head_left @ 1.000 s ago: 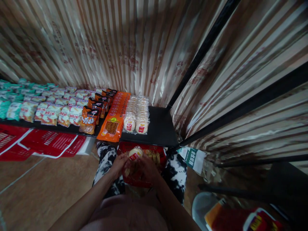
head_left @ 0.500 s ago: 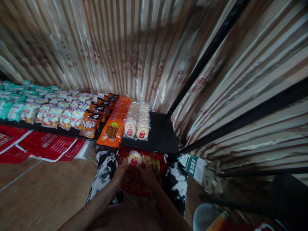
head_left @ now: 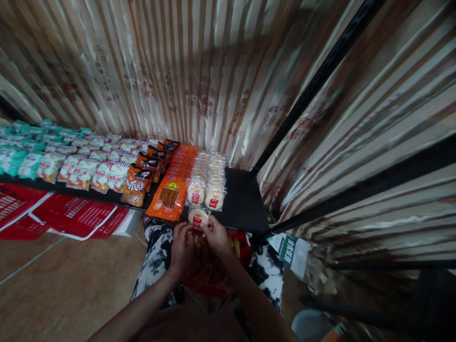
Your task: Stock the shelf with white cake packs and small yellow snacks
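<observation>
Clear-wrapped round cake packet (head_left: 198,216) pinched between left hand (head_left: 183,247) and right hand (head_left: 217,236), at shelf (head_left: 242,204) edge.

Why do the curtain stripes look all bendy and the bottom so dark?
Head view: the wide lens bends the striped curtain and black poles; light falls on the shelf, leaving both hands and the floor dim and slightly blurred.
</observation>
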`<action>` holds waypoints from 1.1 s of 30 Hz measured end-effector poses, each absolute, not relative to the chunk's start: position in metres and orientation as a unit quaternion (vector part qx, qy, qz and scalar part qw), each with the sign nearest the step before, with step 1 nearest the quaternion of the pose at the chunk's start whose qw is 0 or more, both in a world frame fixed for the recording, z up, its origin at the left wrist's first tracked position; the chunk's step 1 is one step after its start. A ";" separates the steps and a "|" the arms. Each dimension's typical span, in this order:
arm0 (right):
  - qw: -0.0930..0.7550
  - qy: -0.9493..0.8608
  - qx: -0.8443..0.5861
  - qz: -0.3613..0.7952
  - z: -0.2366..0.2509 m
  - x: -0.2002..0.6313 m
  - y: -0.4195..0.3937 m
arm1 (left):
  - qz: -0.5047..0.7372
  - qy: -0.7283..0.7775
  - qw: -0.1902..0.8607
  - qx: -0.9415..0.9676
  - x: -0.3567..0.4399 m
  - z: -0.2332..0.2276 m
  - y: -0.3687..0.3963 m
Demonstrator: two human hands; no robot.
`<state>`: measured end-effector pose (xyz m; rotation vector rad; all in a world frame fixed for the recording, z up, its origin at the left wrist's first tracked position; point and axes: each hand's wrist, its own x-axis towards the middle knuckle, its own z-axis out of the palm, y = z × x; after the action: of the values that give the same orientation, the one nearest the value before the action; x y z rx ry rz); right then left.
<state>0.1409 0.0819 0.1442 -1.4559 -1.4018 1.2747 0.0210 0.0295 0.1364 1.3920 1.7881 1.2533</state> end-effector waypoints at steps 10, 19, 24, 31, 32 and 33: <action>0.288 -0.649 -0.634 0.306 0.159 0.127 0.118 | 0.473 0.653 0.279 0.521 0.024 0.132 0.063; 0.274 -0.665 -0.639 0.274 0.156 0.117 0.129 | 0.483 0.638 0.326 0.503 0.022 0.116 0.085; 0.298 -0.671 -0.620 0.278 0.149 0.113 0.131 | 0.460 0.649 0.306 0.523 0.023 0.115 0.091; 0.358 -0.649 -0.600 0.300 0.134 0.112 0.126 | 0.446 0.671 0.301 0.510 0.022 0.120 0.094; 0.361 -0.647 -0.601 0.300 0.132 0.112 0.125 | 0.443 0.672 0.297 0.514 0.022 0.121 0.095; 0.365 -0.646 -0.600 0.298 0.129 0.112 0.125 | 0.440 0.673 0.291 0.518 0.022 0.121 0.095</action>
<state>0.1118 0.1250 0.1291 -1.5432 -1.6622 0.7663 0.0218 0.0946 0.1212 1.3809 1.7947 1.1738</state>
